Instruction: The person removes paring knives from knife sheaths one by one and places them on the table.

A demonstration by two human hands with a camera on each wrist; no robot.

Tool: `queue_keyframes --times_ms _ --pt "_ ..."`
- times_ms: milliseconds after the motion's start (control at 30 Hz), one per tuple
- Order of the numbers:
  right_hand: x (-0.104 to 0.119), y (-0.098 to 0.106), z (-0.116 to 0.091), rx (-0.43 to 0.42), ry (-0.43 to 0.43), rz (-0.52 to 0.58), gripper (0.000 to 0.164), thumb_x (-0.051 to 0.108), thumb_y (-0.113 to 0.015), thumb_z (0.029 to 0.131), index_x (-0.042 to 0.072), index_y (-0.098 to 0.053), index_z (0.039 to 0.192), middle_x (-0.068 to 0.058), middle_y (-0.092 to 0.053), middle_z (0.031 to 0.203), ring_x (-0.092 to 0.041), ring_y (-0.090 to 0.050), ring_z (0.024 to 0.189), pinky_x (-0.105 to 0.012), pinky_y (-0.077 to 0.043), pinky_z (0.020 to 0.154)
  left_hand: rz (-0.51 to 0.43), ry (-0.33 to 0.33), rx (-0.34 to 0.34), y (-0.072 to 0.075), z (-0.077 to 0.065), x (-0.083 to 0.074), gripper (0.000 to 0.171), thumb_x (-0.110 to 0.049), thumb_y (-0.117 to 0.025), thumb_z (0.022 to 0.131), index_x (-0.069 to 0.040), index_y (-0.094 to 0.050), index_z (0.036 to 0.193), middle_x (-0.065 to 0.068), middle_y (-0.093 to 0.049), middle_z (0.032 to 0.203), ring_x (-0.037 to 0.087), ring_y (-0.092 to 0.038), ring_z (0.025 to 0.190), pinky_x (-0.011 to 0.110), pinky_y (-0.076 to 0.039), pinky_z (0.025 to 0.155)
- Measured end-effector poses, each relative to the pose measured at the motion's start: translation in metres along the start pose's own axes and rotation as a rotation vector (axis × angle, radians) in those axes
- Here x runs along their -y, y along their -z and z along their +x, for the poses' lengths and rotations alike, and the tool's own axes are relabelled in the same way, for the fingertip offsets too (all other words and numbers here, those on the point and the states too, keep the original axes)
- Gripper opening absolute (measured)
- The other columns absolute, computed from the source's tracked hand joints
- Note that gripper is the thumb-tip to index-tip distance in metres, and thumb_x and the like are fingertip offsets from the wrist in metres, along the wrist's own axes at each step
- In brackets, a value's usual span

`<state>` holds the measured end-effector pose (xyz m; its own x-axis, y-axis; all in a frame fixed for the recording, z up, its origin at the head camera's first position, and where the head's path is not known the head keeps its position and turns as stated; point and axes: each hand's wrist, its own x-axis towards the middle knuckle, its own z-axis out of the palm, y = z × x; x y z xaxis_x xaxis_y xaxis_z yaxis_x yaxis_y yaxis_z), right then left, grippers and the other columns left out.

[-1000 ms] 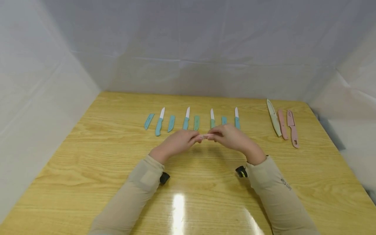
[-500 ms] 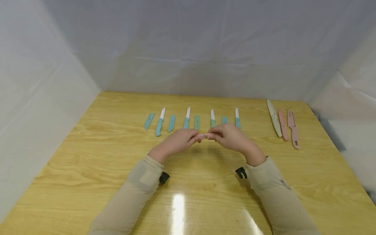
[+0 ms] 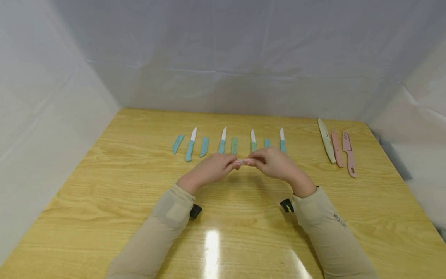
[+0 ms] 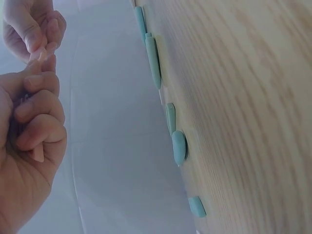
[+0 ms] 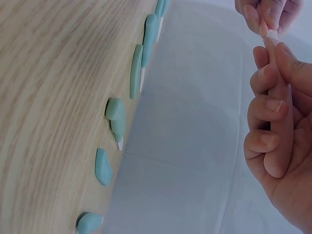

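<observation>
Over the middle of the table, my left hand [image 3: 210, 169] and right hand [image 3: 280, 166] meet fingertip to fingertip on a small pink knife. My right fingers curl round its smooth pink handle [image 5: 280, 139], which lies along the palm. A pink piece [image 4: 38, 155], seemingly the sheath, pokes out below the curled fingers of my left hand, which hide most of it. A pale stretch [image 5: 273, 34], perhaps blade, shows between the two grips; how far the sheath covers it I cannot tell.
Behind the hands lie bare paring knives, including a blue-handled one [image 3: 190, 147], alternating with loose sheaths such as a blue one [image 3: 178, 144] and a green one [image 3: 234, 145]. To the right are a pale green knife [image 3: 326, 140] and pink knives [image 3: 349, 155]. A white sheet [image 3: 244, 58] hangs behind.
Both hands keep their hold on the pink knife in nearly the same place. The head view has shifted very slightly; the knives and sheaths on the table stay put.
</observation>
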<state>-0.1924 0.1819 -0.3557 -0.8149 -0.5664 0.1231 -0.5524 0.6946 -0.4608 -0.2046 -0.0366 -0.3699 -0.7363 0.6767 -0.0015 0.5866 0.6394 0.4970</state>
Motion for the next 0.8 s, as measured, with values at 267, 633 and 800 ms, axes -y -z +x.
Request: queue_keyframes --times_ms 267,633,800 --pt "-0.0011 -0.0008 -0.0005 -0.007 0.008 -0.007 0.021 0.018 -0.058 0.098 0.006 -0.073 0.107 -0.008 -0.070 0.081 -0.007 -0.044 0.052 -0.027 -0.042 0.056 0.000 -0.002 0.003 -0.0007 0.0004 0.0002 0.032 -0.031 -0.039 0.106 -0.010 -0.064 0.108 0.009 -0.070 0.107 0.012 -0.051 0.068 0.028 -0.045 0.067" --pt "-0.0020 -0.0004 -0.0003 -0.002 0.018 0.002 0.021 0.017 -0.058 0.098 0.005 -0.073 0.107 -0.010 -0.073 0.088 -0.006 -0.047 0.054 -0.027 -0.044 0.057 -0.012 -0.006 0.011 -0.0021 0.0013 0.0016 0.032 -0.031 -0.039 0.106 -0.010 -0.063 0.109 0.008 -0.070 0.109 0.011 -0.053 0.071 0.029 -0.046 0.069" --pt "-0.0025 0.0001 -0.0007 -0.005 0.029 -0.002 0.021 0.018 -0.058 0.098 0.005 -0.073 0.107 -0.009 -0.073 0.089 -0.005 -0.048 0.055 -0.027 -0.044 0.057 -0.012 -0.003 0.017 -0.0019 0.0016 0.0007 0.032 -0.031 -0.039 0.106 -0.010 -0.063 0.109 0.009 -0.069 0.109 0.012 -0.053 0.071 0.029 -0.046 0.070"
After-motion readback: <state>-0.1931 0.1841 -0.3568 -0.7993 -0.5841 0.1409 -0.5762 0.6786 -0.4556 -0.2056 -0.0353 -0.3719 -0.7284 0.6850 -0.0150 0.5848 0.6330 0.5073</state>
